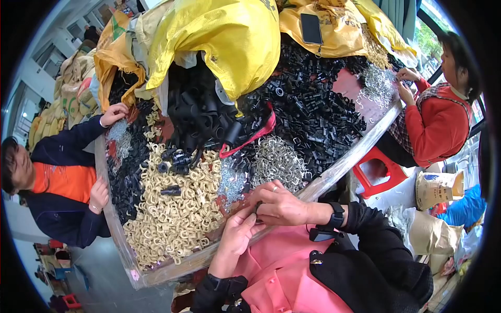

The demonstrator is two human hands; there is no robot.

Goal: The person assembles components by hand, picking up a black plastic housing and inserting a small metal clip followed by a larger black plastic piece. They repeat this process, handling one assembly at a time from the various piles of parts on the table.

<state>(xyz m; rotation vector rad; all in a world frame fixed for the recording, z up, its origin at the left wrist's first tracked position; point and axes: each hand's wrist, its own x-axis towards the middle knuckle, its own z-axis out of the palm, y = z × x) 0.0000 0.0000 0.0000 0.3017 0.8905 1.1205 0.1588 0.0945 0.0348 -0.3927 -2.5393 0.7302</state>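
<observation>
My left hand (pixel 239 236) and my right hand (pixel 282 205) meet over the table's near wooden edge (pixel 209 256). Fingers of both are pinched together around something small and dark, mostly hidden by the fingertips. Just beyond them lies a heap of silvery U-shaped metal clips (pixel 278 163). Small clear or shiny pieces (pixel 229 182) are scattered beside that heap. To the left of my hands spreads a big pile of beige curved plastic parts (pixel 172 219), with a few black fittings (pixel 180 160) on top.
Black plastic parts (pixel 313 112) cover the table's middle, near black pipe fittings (pixel 198 112) under a yellow sack (pixel 219 47). A pink-red strap (pixel 253 136) lies across. Co-workers sit left (pixel 65 180) and right (pixel 436 117). A phone (pixel 311 28) rests on an orange sack; a red stool (pixel 377 172) stands right.
</observation>
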